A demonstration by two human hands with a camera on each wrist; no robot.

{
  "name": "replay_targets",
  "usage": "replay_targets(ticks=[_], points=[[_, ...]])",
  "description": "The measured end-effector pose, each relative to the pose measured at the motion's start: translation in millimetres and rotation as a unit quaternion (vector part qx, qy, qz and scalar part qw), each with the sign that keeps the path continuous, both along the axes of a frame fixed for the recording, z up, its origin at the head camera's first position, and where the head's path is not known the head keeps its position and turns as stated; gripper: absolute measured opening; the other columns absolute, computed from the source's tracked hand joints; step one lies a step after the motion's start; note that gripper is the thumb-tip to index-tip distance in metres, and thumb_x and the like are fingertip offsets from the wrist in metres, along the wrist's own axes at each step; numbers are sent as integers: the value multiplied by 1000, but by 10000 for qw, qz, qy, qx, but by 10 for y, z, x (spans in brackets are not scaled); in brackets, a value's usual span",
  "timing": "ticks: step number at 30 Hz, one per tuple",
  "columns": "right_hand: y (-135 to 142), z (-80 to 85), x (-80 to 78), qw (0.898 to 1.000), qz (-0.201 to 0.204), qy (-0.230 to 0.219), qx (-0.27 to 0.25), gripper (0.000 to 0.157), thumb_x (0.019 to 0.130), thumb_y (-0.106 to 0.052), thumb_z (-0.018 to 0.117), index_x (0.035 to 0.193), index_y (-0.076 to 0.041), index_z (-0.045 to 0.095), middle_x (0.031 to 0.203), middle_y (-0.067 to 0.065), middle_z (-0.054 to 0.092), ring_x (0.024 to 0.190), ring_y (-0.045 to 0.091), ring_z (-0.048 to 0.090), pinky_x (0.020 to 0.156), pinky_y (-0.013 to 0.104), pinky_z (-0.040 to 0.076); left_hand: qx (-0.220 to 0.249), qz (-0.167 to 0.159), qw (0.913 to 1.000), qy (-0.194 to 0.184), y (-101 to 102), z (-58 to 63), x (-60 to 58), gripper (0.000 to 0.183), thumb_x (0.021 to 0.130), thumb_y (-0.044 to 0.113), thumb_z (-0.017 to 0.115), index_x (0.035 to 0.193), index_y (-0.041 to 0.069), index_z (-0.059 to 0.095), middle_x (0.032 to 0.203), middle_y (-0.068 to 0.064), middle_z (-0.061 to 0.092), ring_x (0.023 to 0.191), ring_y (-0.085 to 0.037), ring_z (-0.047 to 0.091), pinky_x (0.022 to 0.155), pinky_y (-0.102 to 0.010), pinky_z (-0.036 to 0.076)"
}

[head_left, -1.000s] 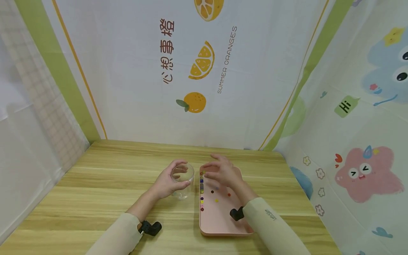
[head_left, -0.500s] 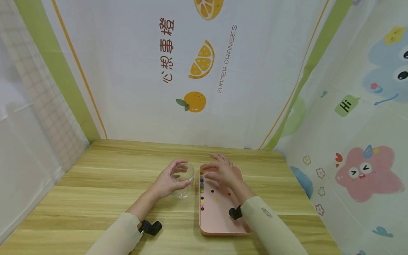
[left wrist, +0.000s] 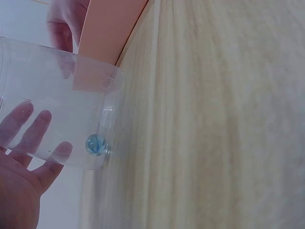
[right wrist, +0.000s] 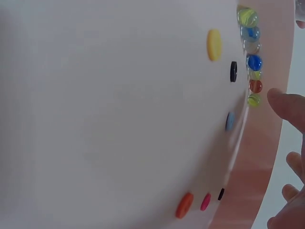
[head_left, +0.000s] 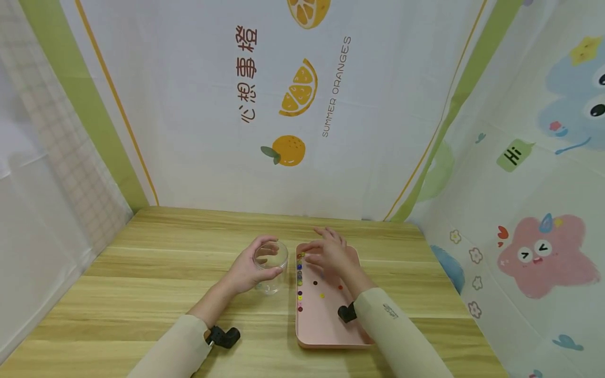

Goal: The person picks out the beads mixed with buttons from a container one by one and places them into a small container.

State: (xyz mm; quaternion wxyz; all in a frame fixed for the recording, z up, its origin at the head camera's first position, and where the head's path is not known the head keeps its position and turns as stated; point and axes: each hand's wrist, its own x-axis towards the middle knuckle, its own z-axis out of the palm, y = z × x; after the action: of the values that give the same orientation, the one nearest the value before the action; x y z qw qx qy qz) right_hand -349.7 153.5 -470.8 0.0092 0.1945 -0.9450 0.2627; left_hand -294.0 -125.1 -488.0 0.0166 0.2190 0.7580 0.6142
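Observation:
My left hand [head_left: 247, 272] is wrapped round a clear plastic jar [head_left: 271, 283], which stands upright on the table left of the tray. Through its wall in the left wrist view, a single bluish marble [left wrist: 95, 144] shows at the bottom. Over the far left part of the pink tray [head_left: 326, 333] hovers my right hand [head_left: 332, 255], fingers loosely spread, with nothing visible in them. Several glass marbles [right wrist: 255, 62] line up along the tray's wall, close to a fingertip in the right wrist view. Several flat buttons lie on the tray floor, among them a yellow button [right wrist: 214, 45].
Below the marbles, small coloured discs [head_left: 300, 298] continue the row along the tray's left wall. The wooden table [head_left: 156, 283] reaches back to a hanging cloth printed with oranges [head_left: 198, 173]. Black wrist-worn cameras sit at both sleeves, the left camera [head_left: 226, 337] near the tabletop.
The right forearm and its wrist camera have shifted slightly to the left, while the right fingers stay over the same corner. My left hand and the jar look still.

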Motion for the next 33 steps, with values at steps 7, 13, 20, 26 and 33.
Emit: replay_targets(ticks=[7, 13, 20, 26, 33], points=[[-10, -19, -56, 9990, -136, 140, 402, 21, 100, -30, 83, 121, -26, 86, 177, 13, 39, 168, 46, 19, 132, 73, 14, 22, -7, 10000, -29, 1, 13, -5, 72, 94, 11, 86, 156, 13, 48, 149, -30, 56, 142, -54, 55, 102, -50, 62], [-10, -33, -91, 9984, -142, 106, 546, 21, 100, -29, 83, 121, -29, 86, 177, 12, 39, 168, 47, 20, 131, 74, 15, 67, -36, 10000, -49, 8, 24, 2, 74, 94, 9, 86, 157, 10, 47, 148, -29, 56, 143, -53, 55, 100, -44, 63], [-10, -62, -120, 9981, -184, -31, 591, 22, 100, -29, 83, 121, -35, 85, 178, 10, 37, 168, 44, 18, 131, 74, 15, 113, -72, 9999, -49, 13, 20, 6, 76, 95, 9, 86, 158, 6, 45, 149, -33, 54, 143, -54, 54, 101, -42, 64], [-1, -93, -133, 9984, -141, -122, 539, 24, 101, -28, 81, 123, -36, 85, 180, 9, 33, 170, 43, 14, 133, 72, 9, 165, -83, 9998, -75, 16, 19, 7, 73, 94, 9, 86, 156, 10, 47, 149, -34, 52, 143, -55, 53, 103, -47, 64], [16, -123, -130, 9983, -165, -205, 515, 24, 102, -30, 80, 124, -35, 84, 182, 3, 28, 171, 41, 11, 134, 71, 6, 140, -30, 9999, -90, 20, 15, 12, 72, 94, 9, 86, 155, 15, 49, 149, -34, 53, 142, -56, 54, 101, -46, 64]])
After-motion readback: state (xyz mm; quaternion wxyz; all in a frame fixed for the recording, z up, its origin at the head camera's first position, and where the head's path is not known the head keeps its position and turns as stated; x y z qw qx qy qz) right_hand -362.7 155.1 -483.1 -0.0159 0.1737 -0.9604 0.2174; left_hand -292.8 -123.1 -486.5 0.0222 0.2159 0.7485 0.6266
